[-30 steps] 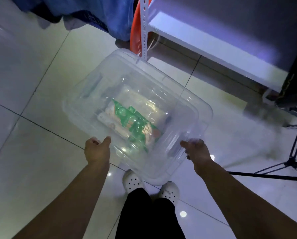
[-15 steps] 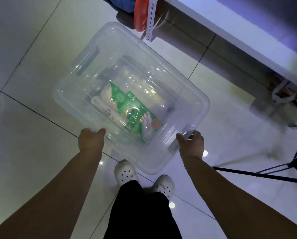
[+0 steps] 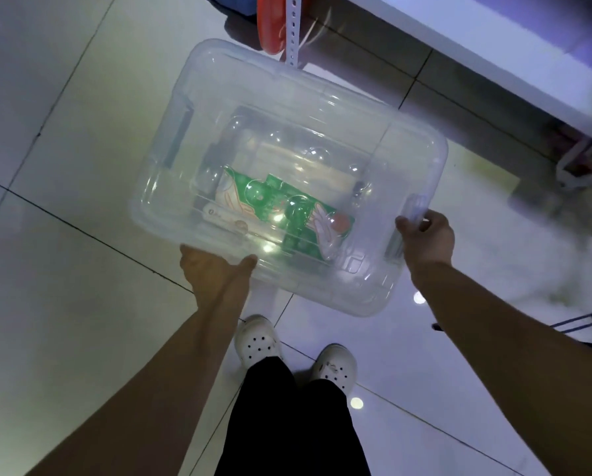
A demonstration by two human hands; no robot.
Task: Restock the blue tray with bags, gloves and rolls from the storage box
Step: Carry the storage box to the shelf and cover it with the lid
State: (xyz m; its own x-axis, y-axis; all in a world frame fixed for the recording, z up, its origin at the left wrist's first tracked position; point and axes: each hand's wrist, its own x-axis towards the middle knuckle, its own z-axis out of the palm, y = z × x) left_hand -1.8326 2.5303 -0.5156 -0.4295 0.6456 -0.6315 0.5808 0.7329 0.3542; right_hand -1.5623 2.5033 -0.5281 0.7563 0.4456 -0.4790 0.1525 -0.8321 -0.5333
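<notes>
I carry a clear plastic storage box [image 3: 325, 97] with its lid on, held above the tiled floor in front of my legs. My left hand [image 3: 212, 269] grips the box's near long edge, fingers under the rim. My right hand [image 3: 425, 235] is closed on the latch handle at the box's right end. Through the lid I see a green packet with glove pictures [image 3: 281, 207] and a pale long packet [image 3: 226, 219] beside it. Other contents are blurred by the plastic. The blue tray is not in view.
A white metal shelf [image 3: 493, 63] with a perforated upright [image 3: 293, 32] stands at the top right, a red object [image 3: 270, 25] behind the upright. A black tripod leg [image 3: 583, 321] lies at the right edge. My white clogs [image 3: 258, 341] stand on the glossy tiles.
The box has swung round and shifted to the right in view. My left hand slid along the near edge; my right hand moved up onto the end latch. The shelf looks closer.
</notes>
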